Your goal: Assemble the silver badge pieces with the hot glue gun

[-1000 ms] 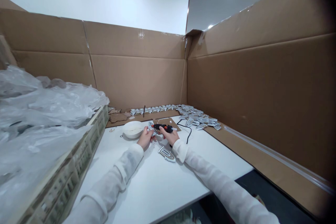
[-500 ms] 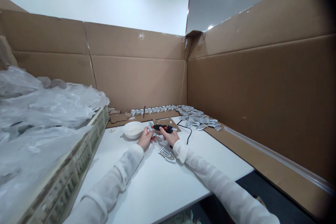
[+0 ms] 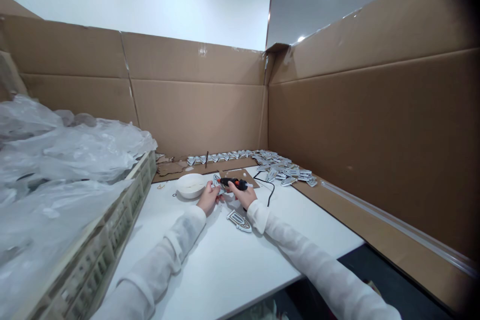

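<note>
My right hand (image 3: 243, 195) is closed around a black and orange hot glue gun (image 3: 234, 183), its nozzle pointing left. A pale glue stick end sticks out of the gun's back. Between the fingers of my left hand (image 3: 209, 197) is a small white and grey piece (image 3: 215, 180), partly hidden by them. The nozzle lies close to this piece; whether they touch I cannot tell. On the white table (image 3: 210, 270), just below my hands, lies a shield-shaped white piece (image 3: 239, 221) with a gold and dark pattern. A white bowl (image 3: 190, 186) stands left of my left hand.
A heap of similar pieces (image 3: 287, 170) lies at the back right, with a row of them (image 3: 221, 157) along the cardboard edge. A black cord (image 3: 273, 191) curves beside the gun. At left stands a plastic crate (image 3: 108, 230) with clear bags (image 3: 75, 145). Cardboard walls (image 3: 202, 110) surround the table.
</note>
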The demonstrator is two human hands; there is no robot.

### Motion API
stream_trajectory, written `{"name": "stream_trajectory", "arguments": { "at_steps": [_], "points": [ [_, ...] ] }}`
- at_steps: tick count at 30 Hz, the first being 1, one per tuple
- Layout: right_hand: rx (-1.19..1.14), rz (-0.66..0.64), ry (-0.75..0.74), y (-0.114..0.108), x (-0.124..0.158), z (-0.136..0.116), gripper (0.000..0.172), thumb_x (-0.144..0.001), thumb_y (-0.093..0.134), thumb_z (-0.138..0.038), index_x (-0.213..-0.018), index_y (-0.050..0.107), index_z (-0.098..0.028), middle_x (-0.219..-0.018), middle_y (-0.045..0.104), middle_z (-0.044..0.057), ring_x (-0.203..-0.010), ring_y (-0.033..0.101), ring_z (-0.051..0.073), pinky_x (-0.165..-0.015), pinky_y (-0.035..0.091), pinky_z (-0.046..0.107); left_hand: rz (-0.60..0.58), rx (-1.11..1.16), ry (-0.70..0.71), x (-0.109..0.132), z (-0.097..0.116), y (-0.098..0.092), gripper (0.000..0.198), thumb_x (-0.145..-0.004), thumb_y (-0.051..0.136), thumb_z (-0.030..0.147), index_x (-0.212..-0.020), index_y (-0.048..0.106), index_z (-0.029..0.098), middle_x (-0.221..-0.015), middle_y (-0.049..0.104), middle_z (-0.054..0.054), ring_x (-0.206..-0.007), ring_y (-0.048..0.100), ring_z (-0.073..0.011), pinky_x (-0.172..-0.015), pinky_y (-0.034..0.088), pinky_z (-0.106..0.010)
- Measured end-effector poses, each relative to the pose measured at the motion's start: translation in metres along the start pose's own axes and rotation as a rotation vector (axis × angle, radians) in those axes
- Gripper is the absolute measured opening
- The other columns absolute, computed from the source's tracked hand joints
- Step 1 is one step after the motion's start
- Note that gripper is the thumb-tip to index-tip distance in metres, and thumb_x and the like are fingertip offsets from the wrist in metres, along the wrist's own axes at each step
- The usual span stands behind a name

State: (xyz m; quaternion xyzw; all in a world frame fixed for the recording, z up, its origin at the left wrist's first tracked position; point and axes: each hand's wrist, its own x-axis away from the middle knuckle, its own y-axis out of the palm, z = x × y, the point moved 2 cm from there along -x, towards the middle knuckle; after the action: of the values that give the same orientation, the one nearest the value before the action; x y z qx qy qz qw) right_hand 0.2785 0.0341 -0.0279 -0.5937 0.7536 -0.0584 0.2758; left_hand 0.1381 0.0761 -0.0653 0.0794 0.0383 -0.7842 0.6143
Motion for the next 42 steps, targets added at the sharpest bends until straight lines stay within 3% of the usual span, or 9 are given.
{"name": "stream_trajectory", "arguments": {
  "at_steps": [14,19,24,32,36,42],
  "points": [
    [-0.026,0.03,-0.008,0.001,0.0,0.001,0.043,-0.069,0.05,-0.055,-0.061,0.065,-0.016,-0.052,0.06,0.004,-0.054,0.056,0.019,-0.057,0.04,0.027,0.014,0.034,0.009,0.0,0.001,-0.001,0.04,-0.071,0.055,0.045,-0.091,0.035,0.017,-0.048,0.055,0.004,-0.035,0.042,-0.0077,-0.038,0.029,-0.018],
    [-0.014,0.162,-0.06,-0.004,-0.005,0.005,0.042,-0.067,0.051,-0.055,-0.054,0.06,-0.016,-0.051,0.059,0.005,-0.058,0.057,0.021,-0.058,0.04,0.028,0.046,0.123,0.011,0.002,0.004,0.0,0.038,-0.07,0.057,0.045,-0.084,0.033,0.019,-0.063,0.061,-0.001,-0.04,0.047,-0.0079,-0.038,0.03,-0.019],
    [-0.094,0.289,0.001,-0.011,-0.011,0.009,0.041,-0.067,0.052,-0.056,-0.059,0.059,-0.016,-0.056,0.061,0.006,-0.059,0.056,0.021,-0.057,0.041,0.029,0.041,0.105,0.009,0.004,0.006,0.001,0.043,-0.064,0.061,0.051,-0.079,0.039,0.017,-0.064,0.06,-0.002,-0.042,0.046,-0.0069,-0.04,0.033,-0.019],
    [-0.105,0.267,-0.146,-0.009,-0.008,0.004,0.037,-0.071,0.052,-0.052,-0.062,0.057,-0.017,-0.058,0.06,0.003,-0.059,0.055,0.019,-0.061,0.041,0.028,0.046,-0.018,0.037,0.006,0.015,0.0,0.037,-0.058,0.067,0.045,-0.066,0.051,0.013,-0.046,0.042,0.006,-0.04,0.036,-0.0052,-0.041,0.028,-0.018],
    [-0.091,0.198,-0.158,-0.009,-0.003,-0.002,0.037,-0.071,0.051,-0.05,-0.052,0.053,-0.018,-0.052,0.058,0.002,-0.056,0.054,0.017,-0.062,0.041,0.028,0.063,0.003,0.023,0.004,0.012,-0.002,0.033,-0.061,0.065,0.041,-0.075,0.055,0.012,-0.054,0.048,0.004,-0.044,0.038,-0.0054,-0.042,0.031,-0.018],
    [-0.094,0.079,-0.127,-0.008,0.002,-0.009,0.039,-0.071,0.05,-0.048,-0.046,0.053,-0.018,-0.048,0.057,0.003,-0.056,0.055,0.018,-0.061,0.041,0.028,0.148,0.16,-0.015,-0.001,0.002,-0.001,0.024,-0.068,0.06,0.031,-0.075,0.043,0.017,-0.06,0.053,0.003,-0.048,0.049,-0.0092,-0.046,0.04,-0.021]
  ]
}}
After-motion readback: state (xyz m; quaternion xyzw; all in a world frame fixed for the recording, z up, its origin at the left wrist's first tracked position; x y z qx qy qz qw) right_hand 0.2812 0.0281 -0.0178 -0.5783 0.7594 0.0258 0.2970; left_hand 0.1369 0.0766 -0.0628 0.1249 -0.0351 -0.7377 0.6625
